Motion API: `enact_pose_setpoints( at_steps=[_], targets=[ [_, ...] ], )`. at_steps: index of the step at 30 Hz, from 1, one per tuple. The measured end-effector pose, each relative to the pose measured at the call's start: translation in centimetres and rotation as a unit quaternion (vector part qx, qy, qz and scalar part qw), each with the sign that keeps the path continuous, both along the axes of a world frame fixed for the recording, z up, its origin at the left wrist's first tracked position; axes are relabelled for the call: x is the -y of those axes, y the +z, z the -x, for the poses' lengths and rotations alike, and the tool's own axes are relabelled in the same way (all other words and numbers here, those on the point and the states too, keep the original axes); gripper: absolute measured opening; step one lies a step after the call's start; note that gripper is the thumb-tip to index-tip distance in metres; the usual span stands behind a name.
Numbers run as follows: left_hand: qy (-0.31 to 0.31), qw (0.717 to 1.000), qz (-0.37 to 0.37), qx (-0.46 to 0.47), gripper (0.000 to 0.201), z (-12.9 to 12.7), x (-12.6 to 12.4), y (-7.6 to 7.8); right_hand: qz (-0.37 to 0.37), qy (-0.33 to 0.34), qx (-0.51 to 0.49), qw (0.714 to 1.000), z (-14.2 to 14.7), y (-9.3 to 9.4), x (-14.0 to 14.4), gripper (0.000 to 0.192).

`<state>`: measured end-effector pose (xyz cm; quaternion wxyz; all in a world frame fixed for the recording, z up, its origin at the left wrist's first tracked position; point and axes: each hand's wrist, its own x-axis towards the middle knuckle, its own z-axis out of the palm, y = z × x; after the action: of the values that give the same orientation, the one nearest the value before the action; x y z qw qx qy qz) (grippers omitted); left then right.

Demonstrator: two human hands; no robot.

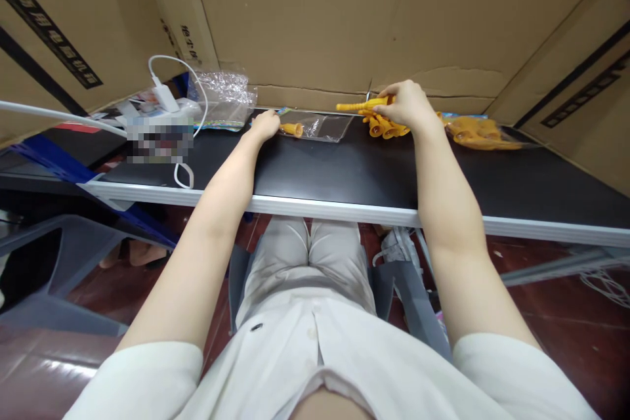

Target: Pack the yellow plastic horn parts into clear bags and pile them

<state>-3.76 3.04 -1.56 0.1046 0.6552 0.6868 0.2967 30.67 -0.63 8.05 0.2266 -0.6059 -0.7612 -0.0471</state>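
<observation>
Right grip (406, 102) was closed on a yellow stick (354, 106), just above a yellow pile (386, 128). Left grip (266, 125) rested at the clear bag (325, 130), flared yellow piece (294, 130) right beside it; couldn't tell if held. Filled bag (475, 134) lay on the bench (335, 170), right of right grip.

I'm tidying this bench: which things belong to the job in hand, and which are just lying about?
Likely the job:
- held yellow toy, in the right hand
- loose yellow toys
- clear bag by the left hand
- bagged yellow toys

Apparently just lying about:
- white plug
- white cord
</observation>
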Motion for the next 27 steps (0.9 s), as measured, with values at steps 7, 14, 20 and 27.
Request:
enact_pose_setpoints(
  at_steps=[7,14,20,27],
  targets=[
    [0.022,0.999,0.032,-0.025,0.059,-1.0,1.2,1.3,0.064,0.099,0.006,0.993,1.4,-2.1,-0.3,0.037],
    [0.044,0.999,-0.015,-0.016,0.051,-1.8,2.2,1.7,0.045,0.1,-0.057,0.992,5.5,-6.8,-1.8,0.036],
    [0.029,0.997,0.027,-0.063,0.065,-2.3,2.1,0.9,0.171,0.065,-0.251,0.951,6.3,-8.5,-2.4,0.042],
    [-0.026,0.99,0.087,-0.11,0.07,-2.1,0.8,-0.1,0.188,0.035,-0.313,0.93,6.1,-8.3,-2.7,0.043]
  ],
)
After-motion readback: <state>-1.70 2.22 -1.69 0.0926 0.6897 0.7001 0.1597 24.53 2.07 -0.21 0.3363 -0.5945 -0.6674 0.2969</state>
